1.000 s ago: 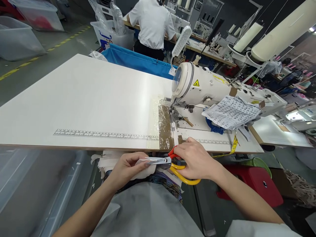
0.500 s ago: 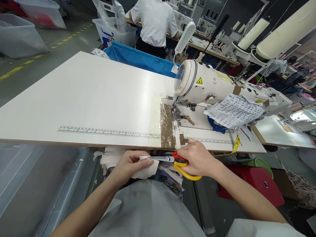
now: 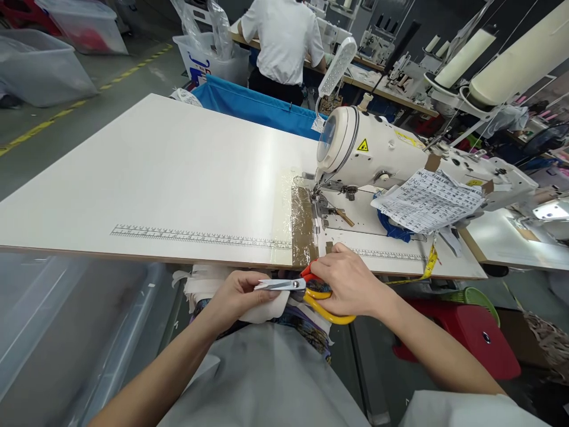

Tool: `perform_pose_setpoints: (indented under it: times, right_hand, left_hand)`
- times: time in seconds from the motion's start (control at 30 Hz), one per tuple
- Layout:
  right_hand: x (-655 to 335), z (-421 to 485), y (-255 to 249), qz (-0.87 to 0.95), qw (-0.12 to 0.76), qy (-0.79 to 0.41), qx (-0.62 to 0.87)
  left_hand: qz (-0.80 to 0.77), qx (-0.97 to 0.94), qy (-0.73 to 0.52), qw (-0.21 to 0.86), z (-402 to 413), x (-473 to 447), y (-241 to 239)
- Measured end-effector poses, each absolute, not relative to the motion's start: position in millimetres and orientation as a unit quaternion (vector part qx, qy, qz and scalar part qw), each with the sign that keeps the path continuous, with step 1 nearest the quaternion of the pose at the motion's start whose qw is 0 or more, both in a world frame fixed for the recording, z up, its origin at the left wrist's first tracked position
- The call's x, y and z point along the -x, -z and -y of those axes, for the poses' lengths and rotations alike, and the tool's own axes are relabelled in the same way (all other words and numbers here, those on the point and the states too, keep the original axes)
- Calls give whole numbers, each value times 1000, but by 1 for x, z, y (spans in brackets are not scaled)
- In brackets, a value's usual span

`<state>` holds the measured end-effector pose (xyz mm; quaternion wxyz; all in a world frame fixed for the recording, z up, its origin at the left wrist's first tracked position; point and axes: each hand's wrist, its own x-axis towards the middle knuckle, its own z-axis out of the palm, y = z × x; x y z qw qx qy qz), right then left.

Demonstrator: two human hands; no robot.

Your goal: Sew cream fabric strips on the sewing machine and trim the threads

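Note:
My left hand [image 3: 242, 296] pinches a piece of white fabric [image 3: 269, 308] over my lap, below the table's front edge. In my right hand [image 3: 349, 281] is a pair of scissors [image 3: 296, 285] with one red and one yellow handle loop. Their blades point left, slightly parted, with the tips at my left fingertips beside the white fabric. Whether cloth lies between the blades I cannot tell. A bundle of dark patterned fabric with white strips [image 3: 306, 326] rests on my lap under both hands.
A white sewing table [image 3: 200, 178] with a printed ruler lies ahead, carrying a sewing machine [image 3: 377, 142]. A handwritten paper [image 3: 431, 201] hangs from the machine. Blue cloth bin [image 3: 262, 112] behind; red stool [image 3: 471, 338] at right; clear plastic bin [image 3: 80, 320] at left. A person [image 3: 284, 41] sits beyond.
My right hand has shifted slightly left with the scissors, bringing the blades further over my left fingers. The blades now look a little more parted. My left hand still pinches the white fabric.

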<state>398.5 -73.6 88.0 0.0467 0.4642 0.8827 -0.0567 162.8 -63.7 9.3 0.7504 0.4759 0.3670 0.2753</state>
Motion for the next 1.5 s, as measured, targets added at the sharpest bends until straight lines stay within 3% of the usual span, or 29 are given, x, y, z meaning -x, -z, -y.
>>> perform_pose_setpoints:
  times: [0.33, 0.77, 0.97, 1.1, 1.27, 1.37, 1.43, 1.5]
  right_hand:
    - [-404, 76, -78, -871, 59, 125, -472]
    - [-403, 78, -64, -868, 32, 141, -475]
    - [-452, 74, -65, -715, -66, 245, -652]
    - [-519, 49, -69, -585, -101, 163, -788]
    - [-539, 47, -69, -569, -178, 87, -798]
    - [-496, 81, -39, -548, -251, 269, -752]
    - [-453, 107, -2, -490, -227, 501, -676]
    - [-407, 123, 41, -460, -197, 573, -648]
  left_hand:
    - [-357, -440, -227, 793, 65, -165, -2]
    - [-386, -477, -215, 760, 67, -169, -4]
    - [-404, -538, -240, 699, 69, -165, -3]
    - [-409, -608, -293, 614, 74, -153, 1]
    - [-431, -625, -333, 559, 81, -141, 9]
    - [-418, -626, -361, 551, 90, -138, 13]
    - [-397, -636, -378, 543, 98, -136, 14]
    - [-371, -648, -391, 538, 107, -134, 13]
